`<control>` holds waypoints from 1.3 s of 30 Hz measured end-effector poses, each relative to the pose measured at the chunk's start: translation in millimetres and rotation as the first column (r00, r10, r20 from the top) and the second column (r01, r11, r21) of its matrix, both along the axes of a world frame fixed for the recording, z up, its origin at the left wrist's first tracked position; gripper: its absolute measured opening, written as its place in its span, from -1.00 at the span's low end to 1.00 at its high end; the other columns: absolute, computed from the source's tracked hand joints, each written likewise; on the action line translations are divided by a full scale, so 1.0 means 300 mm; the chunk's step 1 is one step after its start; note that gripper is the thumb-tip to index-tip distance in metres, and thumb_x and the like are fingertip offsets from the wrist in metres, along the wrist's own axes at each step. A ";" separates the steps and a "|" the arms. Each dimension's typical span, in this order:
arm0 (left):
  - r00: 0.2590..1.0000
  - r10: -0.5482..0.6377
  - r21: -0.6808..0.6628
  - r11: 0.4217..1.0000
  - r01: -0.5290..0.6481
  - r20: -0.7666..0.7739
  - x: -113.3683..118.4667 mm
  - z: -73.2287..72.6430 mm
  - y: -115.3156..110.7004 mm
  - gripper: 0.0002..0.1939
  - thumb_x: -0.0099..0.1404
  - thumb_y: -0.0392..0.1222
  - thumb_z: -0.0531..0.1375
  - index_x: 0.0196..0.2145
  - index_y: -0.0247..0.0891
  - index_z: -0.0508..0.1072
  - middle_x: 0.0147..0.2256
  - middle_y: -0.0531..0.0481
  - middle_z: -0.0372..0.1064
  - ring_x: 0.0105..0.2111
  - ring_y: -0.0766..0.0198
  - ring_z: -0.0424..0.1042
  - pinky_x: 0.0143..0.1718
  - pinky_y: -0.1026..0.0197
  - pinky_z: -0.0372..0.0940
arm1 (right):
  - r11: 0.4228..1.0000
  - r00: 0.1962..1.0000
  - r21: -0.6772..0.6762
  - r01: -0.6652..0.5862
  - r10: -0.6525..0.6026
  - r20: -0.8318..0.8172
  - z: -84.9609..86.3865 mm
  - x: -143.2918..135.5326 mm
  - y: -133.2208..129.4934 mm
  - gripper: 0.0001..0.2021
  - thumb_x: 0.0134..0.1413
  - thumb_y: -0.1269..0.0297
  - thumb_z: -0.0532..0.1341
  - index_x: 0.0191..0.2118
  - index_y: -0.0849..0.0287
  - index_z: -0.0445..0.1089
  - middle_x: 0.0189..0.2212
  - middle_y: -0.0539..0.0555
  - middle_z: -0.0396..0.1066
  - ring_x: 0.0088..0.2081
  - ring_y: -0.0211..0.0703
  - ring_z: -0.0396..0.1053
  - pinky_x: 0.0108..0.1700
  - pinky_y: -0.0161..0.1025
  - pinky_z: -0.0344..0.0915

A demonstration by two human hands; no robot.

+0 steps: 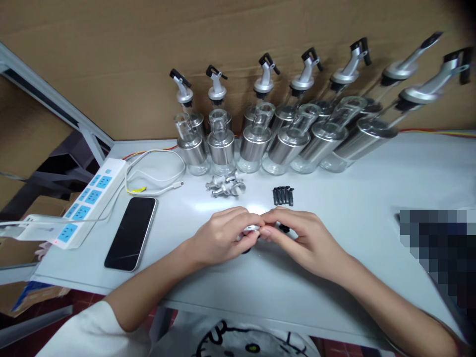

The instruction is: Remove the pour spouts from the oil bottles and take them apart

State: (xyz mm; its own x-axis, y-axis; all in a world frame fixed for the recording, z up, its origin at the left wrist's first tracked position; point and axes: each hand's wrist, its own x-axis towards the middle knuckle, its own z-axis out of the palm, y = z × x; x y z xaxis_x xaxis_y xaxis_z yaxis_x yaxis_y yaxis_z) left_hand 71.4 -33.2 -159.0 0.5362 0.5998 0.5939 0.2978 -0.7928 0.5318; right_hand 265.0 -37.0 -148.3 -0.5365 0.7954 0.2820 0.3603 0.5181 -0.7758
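My left hand (225,235) is closed around a silver pourer spout (252,228), mostly hidden by the fingers. A bit of black shows beneath that hand. My right hand (307,240) meets it at the spout's end, thumb and forefinger pinched together; what they grip is too small to make out. Behind the right fingers sits a small dark piece (284,228), partly covered. Farther back on the table lie a pile of silver pourer spouts (226,184) and a row of several black levers (283,196).
Several glass bottles with steel sleeves (222,148) stand uncapped in a row; behind them are bottles with pourers (263,84), against a cardboard wall (148,49). To the left are a phone (131,234), a power strip (89,203) and a white cable (159,191). A pixelated area covers the right edge.
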 end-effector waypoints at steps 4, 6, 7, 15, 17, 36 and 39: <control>1.000 -0.005 -0.027 1.000 0.005 0.022 0.001 -0.004 -0.001 -0.93 0.32 -0.39 0.11 -0.24 -0.30 0.33 -0.45 0.04 0.36 -0.48 0.40 0.32 -0.43 0.39 0.28 | 1.000 1.000 -0.019 0.000 0.000 0.006 0.004 -0.001 0.002 -0.83 0.27 0.31 0.11 -0.31 0.16 0.42 -0.44 0.02 0.50 -0.44 -0.25 0.40 -0.39 -0.35 0.28; 1.000 -0.002 -0.047 0.999 0.004 0.031 0.002 -0.010 -0.001 -0.93 0.31 -0.38 0.12 -0.24 -0.30 0.33 -0.45 0.05 0.36 -0.48 0.40 0.33 -0.43 0.39 0.28 | 1.000 1.000 -0.023 -0.003 0.003 0.016 0.005 -0.002 0.003 -0.83 0.27 0.30 0.10 -0.30 0.16 0.42 -0.44 0.02 0.50 -0.44 -0.24 0.40 -0.39 -0.35 0.28; 0.999 0.002 -0.054 0.999 0.000 0.035 0.002 -0.014 -0.001 -0.93 0.31 -0.38 0.12 -0.24 -0.29 0.32 -0.44 0.05 0.36 -0.48 0.40 0.33 -0.43 0.40 0.28 | 1.000 1.000 -0.016 -0.004 0.005 0.021 0.005 -0.002 0.004 -0.83 0.27 0.31 0.10 -0.30 0.16 0.42 -0.44 0.02 0.51 -0.44 -0.24 0.40 -0.39 -0.34 0.28; 1.000 0.027 -0.007 1.000 -0.027 0.010 -0.011 -0.044 0.010 -0.92 0.33 -0.30 0.13 -0.21 -0.28 0.28 -0.38 -0.01 0.35 -0.38 0.32 0.38 -0.34 0.33 0.33 | 0.989 1.000 0.150 0.007 -0.008 0.008 0.000 -0.002 0.003 -0.87 0.28 0.35 0.10 -0.24 0.16 0.39 -0.43 0.03 0.50 -0.44 -0.23 0.40 -0.33 -0.29 0.30; 1.000 0.015 -0.022 1.000 -0.015 0.017 -0.014 -0.041 0.015 -0.92 0.33 -0.31 0.13 -0.22 -0.27 0.28 -0.38 0.00 0.33 -0.38 0.32 0.36 -0.34 0.32 0.32 | 0.981 1.000 0.192 -0.004 0.001 0.017 0.002 -0.001 0.002 -0.88 0.28 0.37 0.10 -0.23 0.17 0.38 -0.44 0.03 0.50 -0.44 -0.22 0.41 -0.32 -0.27 0.30; 0.986 0.113 0.319 0.945 -0.070 -0.121 -0.017 0.000 0.029 -0.80 0.45 -0.12 0.02 -0.22 -0.29 0.34 -0.26 -0.06 0.52 -0.22 0.21 0.43 -0.20 0.14 0.22 | 1.000 0.999 0.002 -0.029 0.029 0.028 0.044 0.001 0.000 -0.75 0.33 0.31 0.03 -0.39 0.16 0.32 -0.51 -0.02 0.39 -0.48 -0.30 0.33 -0.43 -0.40 0.23; 0.985 0.125 0.301 0.950 -0.084 -0.121 -0.012 -0.001 0.023 -0.75 0.47 -0.09 -0.02 -0.25 -0.29 0.34 -0.28 -0.04 0.53 -0.24 0.23 0.44 -0.19 0.14 0.17 | 0.993 0.999 0.113 -0.020 0.017 0.030 0.034 -0.001 0.003 -0.74 0.35 0.29 0.02 -0.40 0.16 0.30 -0.52 0.00 0.38 -0.48 -0.28 0.32 -0.43 -0.38 0.22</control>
